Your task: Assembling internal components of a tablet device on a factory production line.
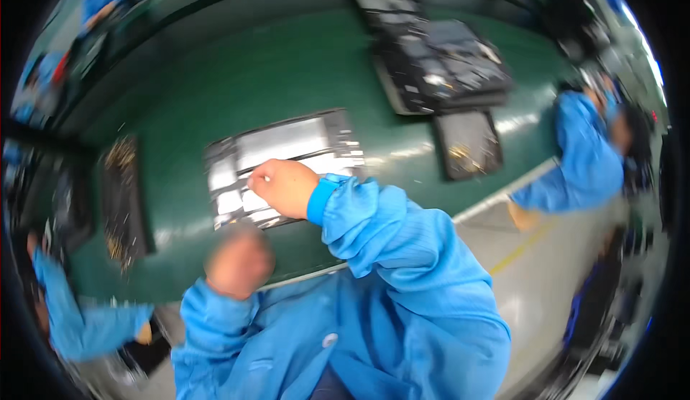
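A flat dark panel or tray [223, 154] with shiny silver rectangular sections lies on the green worktable in front of me. Over its lower middle is my right hand [289, 189], its fingers curled in toward a pinch. A tiny pale spot shows at the fingertips; I cannot make out what it is, or whether the hand touches the panel. My left hand [241, 260] is at the panel's near left corner, smeared so that its fingers do not show.
To the left stands a long dark tray [128, 199] with brass-coloured small parts. Farther right are a stack of dark trays [442, 66] and a smaller tray [471, 145] of gold-coloured pieces on the green tabletop [180, 76]. People in blue sit at right [582, 148] and left [93, 324].
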`<state>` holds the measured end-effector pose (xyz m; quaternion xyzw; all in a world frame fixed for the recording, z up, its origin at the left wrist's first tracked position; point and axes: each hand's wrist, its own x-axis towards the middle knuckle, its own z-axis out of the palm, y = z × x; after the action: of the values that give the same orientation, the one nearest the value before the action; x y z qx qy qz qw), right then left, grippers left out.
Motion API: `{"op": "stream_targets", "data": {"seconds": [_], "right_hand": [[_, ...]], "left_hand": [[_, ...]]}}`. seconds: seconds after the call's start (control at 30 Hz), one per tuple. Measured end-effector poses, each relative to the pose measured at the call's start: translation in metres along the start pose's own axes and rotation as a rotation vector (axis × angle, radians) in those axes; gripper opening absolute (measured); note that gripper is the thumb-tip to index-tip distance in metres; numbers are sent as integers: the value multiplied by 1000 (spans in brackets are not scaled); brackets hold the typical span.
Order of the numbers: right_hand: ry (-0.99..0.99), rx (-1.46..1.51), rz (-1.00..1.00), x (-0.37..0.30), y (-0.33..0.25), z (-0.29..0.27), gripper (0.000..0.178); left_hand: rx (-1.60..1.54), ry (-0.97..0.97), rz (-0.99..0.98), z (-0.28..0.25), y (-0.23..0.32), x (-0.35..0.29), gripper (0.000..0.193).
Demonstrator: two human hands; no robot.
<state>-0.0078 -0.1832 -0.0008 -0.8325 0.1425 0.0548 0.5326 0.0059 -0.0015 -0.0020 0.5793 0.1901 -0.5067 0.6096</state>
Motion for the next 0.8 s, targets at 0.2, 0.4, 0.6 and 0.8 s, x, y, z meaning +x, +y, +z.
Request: {"op": "stream_targets", "data": {"seconds": [0.2,0.4,0.6,0.8], "right_hand": [[1020,-163,462,-120,93,-118,32],[1138,-550,546,-218,149,-115,28],[1150,-477,497,-210,139,-112,22],[842,-454,372,-186,86,-89,18]], "left_hand": [[-89,-144,-56,1,7,12,37],[-48,-108,-44,1,7,14,35],[-17,-53,-20,7,5,11,34],[412,199,309,19,-21,-13,33]]}}
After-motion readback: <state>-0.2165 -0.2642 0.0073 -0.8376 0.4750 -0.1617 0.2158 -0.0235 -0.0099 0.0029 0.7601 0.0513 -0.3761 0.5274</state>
